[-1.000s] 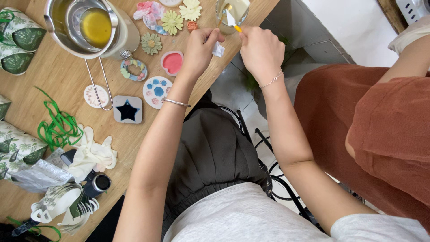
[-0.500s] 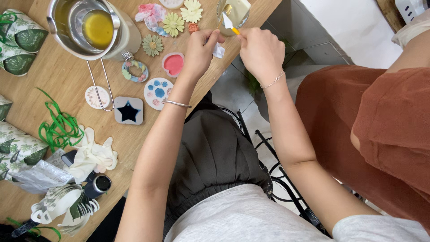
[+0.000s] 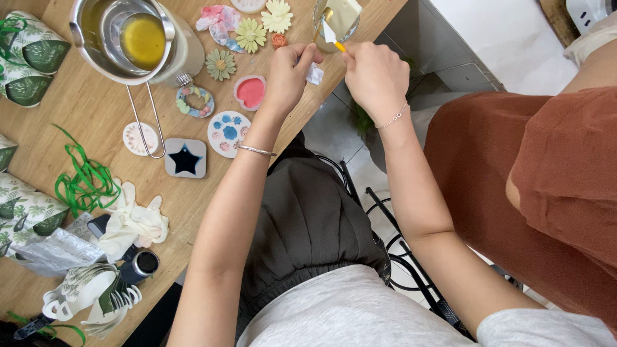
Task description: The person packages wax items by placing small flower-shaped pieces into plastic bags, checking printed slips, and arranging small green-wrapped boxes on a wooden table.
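My left hand (image 3: 290, 74) is closed, pinching a small crumpled white scrap (image 3: 314, 74) near the table's edge. My right hand (image 3: 376, 77) grips a thin yellow-handled tool with a white tip (image 3: 330, 35). That tip points at a clear glass cup (image 3: 337, 22) holding a pale wax block. Both hands hover close together just in front of the cup. A thin bracelet shows on each wrist.
On the wooden table (image 3: 96, 112) stand a metal pot of yellow liquid (image 3: 132, 38), flower-shaped pieces (image 3: 249, 33), a pink heart mould (image 3: 250, 92), a round blue-dotted mould (image 3: 229, 133), a dark star mould (image 3: 186, 159), green ribbon (image 3: 83, 183) and white gloves (image 3: 132, 225). Another person in rust clothing (image 3: 546, 193) sits at right.
Both hands have stayed by the glass cup; the left hand's fingers shifted slightly around the white scrap.
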